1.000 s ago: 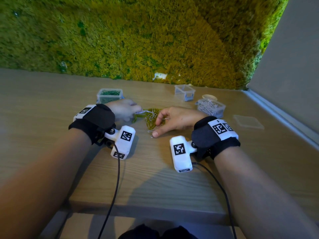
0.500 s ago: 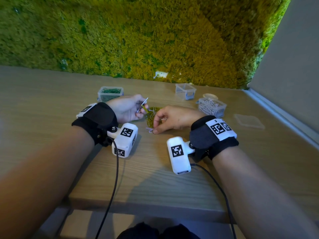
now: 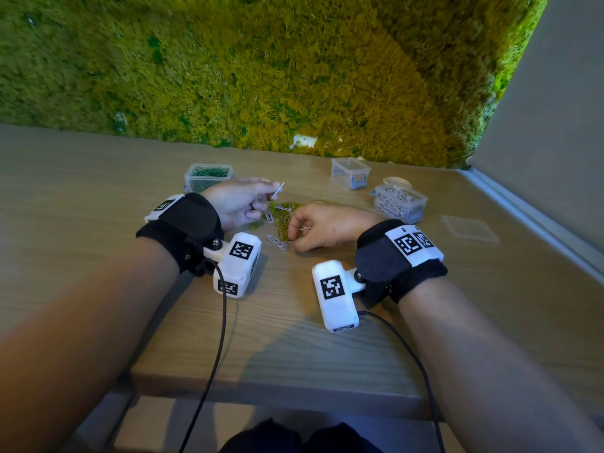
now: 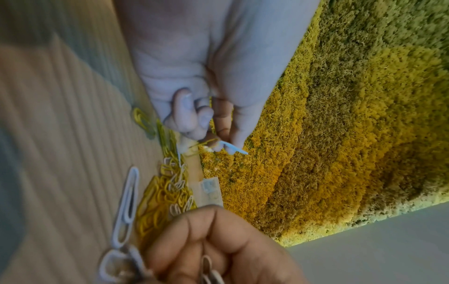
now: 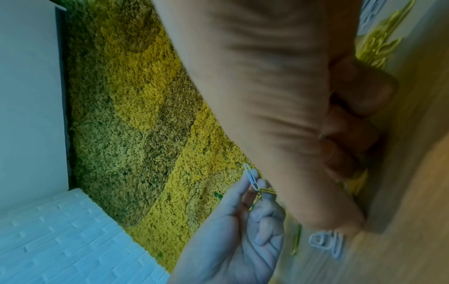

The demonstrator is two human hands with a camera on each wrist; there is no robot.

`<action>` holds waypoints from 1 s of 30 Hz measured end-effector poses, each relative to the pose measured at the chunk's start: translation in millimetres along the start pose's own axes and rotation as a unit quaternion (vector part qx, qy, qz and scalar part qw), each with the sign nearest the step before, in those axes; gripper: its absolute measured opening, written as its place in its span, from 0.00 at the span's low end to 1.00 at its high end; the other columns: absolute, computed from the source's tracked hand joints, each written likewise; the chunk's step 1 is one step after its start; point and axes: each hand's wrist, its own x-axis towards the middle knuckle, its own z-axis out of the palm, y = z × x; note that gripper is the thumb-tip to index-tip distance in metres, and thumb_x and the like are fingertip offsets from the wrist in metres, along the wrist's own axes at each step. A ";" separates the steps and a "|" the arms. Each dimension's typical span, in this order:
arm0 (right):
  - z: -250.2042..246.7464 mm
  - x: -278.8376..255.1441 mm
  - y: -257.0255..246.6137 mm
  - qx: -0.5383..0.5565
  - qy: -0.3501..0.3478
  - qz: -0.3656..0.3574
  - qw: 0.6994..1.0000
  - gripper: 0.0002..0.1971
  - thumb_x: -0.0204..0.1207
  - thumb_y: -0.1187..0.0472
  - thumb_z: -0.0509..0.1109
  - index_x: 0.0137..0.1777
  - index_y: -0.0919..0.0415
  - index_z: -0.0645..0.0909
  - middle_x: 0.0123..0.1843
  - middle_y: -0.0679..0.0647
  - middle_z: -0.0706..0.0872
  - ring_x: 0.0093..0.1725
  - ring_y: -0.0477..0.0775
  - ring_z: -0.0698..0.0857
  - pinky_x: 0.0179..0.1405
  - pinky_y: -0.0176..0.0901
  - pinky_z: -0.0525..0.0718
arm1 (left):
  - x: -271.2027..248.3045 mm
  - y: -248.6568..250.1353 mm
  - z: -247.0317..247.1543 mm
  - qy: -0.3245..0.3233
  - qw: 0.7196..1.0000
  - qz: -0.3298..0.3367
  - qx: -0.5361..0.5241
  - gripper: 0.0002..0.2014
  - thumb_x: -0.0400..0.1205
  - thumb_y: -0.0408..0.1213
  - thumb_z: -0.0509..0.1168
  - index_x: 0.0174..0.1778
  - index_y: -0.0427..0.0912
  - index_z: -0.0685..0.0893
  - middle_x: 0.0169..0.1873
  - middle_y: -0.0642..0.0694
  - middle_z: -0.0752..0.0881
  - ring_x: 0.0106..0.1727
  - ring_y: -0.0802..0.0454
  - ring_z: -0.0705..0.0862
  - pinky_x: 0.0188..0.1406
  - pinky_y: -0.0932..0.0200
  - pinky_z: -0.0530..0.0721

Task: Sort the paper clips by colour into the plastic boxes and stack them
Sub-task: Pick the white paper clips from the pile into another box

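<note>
Your left hand (image 3: 240, 201) is lifted a little off the desk (image 3: 98, 197), its thumb and fingers pinching a white paper clip (image 3: 277, 190) that sticks up past the fingertips; the right wrist view also shows a yellow clip (image 5: 267, 190) caught in the same pinch. Your right hand (image 3: 322, 225) rests on the desk with fingers curled, holding several white clips (image 3: 305, 228) between thumb and fingers (the left wrist view shows them tucked in the curl).

Between your two hands lies the mixed pile of yellow and white paper clips (image 3: 284, 217), just beyond your right fingertips and below your left ones. A pair of loose white clips (image 3: 276, 241) sits on the desk on the near side of the pile, just left of your right thumb.

The plastic boxes stand farther back, none stacked. The box of green clips (image 3: 209, 178) is just behind your left hand. An open box (image 3: 351, 173), with nothing visible inside, stands well beyond your right hand, close to the moss wall (image 3: 294, 70). The box of white clips (image 3: 400, 201) is to the right of your right hand, near it but apart. A clear lid (image 3: 469, 227) lies flat on the desk further right.
</note>
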 end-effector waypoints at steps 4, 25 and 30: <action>2.2 1.8 0.2 0.005 0.005 -0.014 1.000 0.07 0.73 0.56 0.74 0.50 0.53 0.84 0.34 0.41 0.78 0.32 0.41 0.74 0.35 0.39 0.72 | 2.4 0.5 0.4 0.009 1.000 -0.011 -0.021 0.09 0.86 0.36 0.57 0.40 0.43 0.74 0.34 0.51 0.76 0.17 0.63 0.64 0.12 0.73 0.57; -2.3 3.9 8.7 0.523 0.008 0.059 0.850 0.08 0.79 0.64 0.53 0.37 0.58 0.65 0.28 0.53 0.72 0.20 0.44 0.62 0.13 0.32 0.53 | -21.1 13.8 -1.2 -0.129 0.894 -0.101 0.417 0.08 0.75 0.31 0.73 0.47 0.41 0.84 0.20 0.54 0.81 0.22 0.59 0.77 0.19 0.69 0.75; -5.5 4.9 19.9 0.625 0.025 0.001 0.780 0.09 0.78 0.66 0.56 0.36 0.57 0.64 0.29 0.52 0.73 0.19 0.42 0.63 0.12 0.30 0.54 | -18.8 11.9 -0.6 -0.120 0.879 -0.083 0.455 0.05 0.73 0.36 0.76 0.39 0.44 0.86 0.24 0.54 0.83 0.24 0.58 0.75 0.20 0.68 0.73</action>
